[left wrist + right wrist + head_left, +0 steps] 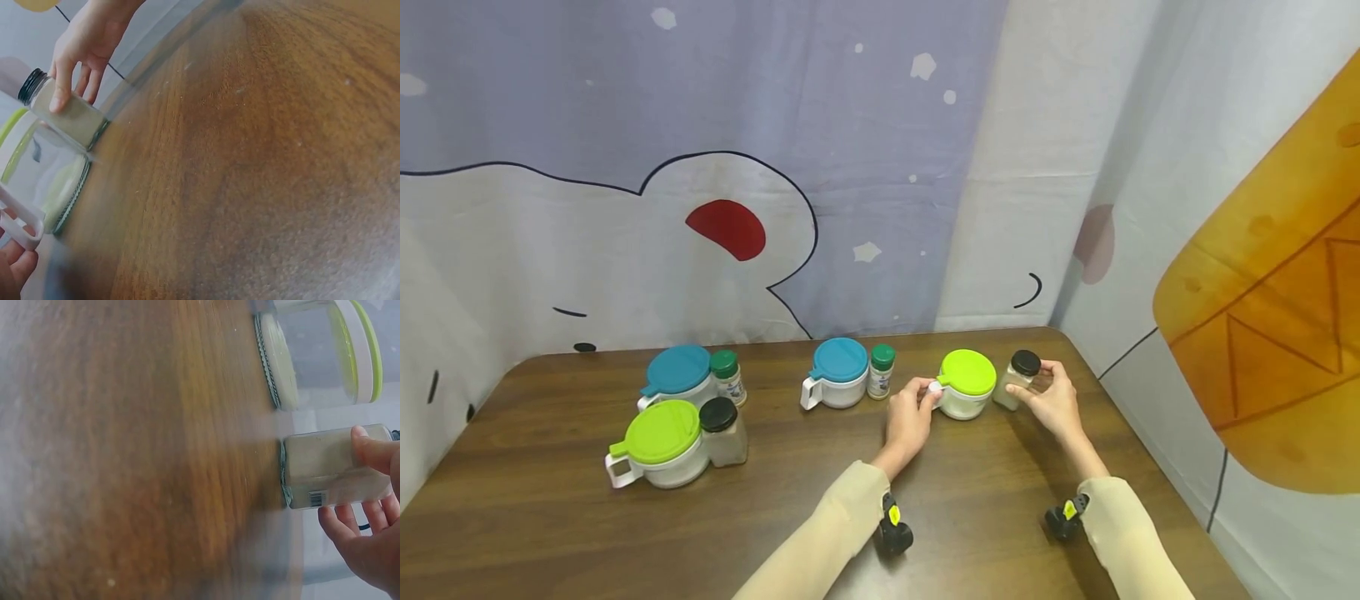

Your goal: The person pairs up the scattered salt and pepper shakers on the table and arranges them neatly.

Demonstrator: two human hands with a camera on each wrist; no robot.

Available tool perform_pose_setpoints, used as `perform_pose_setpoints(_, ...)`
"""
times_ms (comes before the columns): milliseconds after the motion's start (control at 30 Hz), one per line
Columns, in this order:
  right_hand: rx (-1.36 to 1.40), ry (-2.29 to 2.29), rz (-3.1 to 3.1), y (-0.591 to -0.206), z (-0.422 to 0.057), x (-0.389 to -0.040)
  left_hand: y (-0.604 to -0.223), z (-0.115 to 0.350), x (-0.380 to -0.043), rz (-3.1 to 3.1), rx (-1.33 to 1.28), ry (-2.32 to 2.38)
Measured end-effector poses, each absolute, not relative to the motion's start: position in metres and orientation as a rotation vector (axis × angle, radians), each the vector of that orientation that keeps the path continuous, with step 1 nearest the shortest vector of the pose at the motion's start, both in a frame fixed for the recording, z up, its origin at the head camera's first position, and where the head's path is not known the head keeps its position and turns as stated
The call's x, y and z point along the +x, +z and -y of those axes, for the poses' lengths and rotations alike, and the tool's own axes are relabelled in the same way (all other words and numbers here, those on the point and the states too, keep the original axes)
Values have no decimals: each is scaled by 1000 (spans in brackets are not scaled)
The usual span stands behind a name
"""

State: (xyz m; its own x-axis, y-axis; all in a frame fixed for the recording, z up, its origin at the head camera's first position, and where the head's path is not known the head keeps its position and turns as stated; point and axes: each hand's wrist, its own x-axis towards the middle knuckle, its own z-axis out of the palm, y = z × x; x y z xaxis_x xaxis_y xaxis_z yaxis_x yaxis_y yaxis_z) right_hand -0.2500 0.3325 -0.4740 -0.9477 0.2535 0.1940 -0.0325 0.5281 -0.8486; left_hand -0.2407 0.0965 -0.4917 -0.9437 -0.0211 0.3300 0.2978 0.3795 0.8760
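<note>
At the right of the table, my left hand [908, 418] pinches the white handle of a glass seasoning jar with a lime-green lid [967, 372]. Just right of it, my right hand [1054, 402] grips a square glass bottle with a black cap [1025, 363], thumb on one side and fingers on the other. Pale powder fills most of the bottle [325, 462] in the right wrist view, and its base is at the tabletop. The lime-lidded jar [56, 169] stands upright beside it, with a little pale content at the bottom.
A blue-lidded jar [840, 361] and a green-capped shaker [882, 372] stand mid-table at the back. Leftward are another blue-lidded jar [678, 371], green-capped shaker [727, 377], lime-lidded jar [662, 433] and black-capped bottle [726, 435]. Printed curtains [880, 250] hang behind the wooden table [700, 542].
</note>
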Motion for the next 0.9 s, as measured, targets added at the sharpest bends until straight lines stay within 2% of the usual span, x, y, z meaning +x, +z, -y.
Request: perform_pose_setpoints(900,-230,1402,2439,-473,-326,-246,-489,-99,-234,2363,-143,-1599)
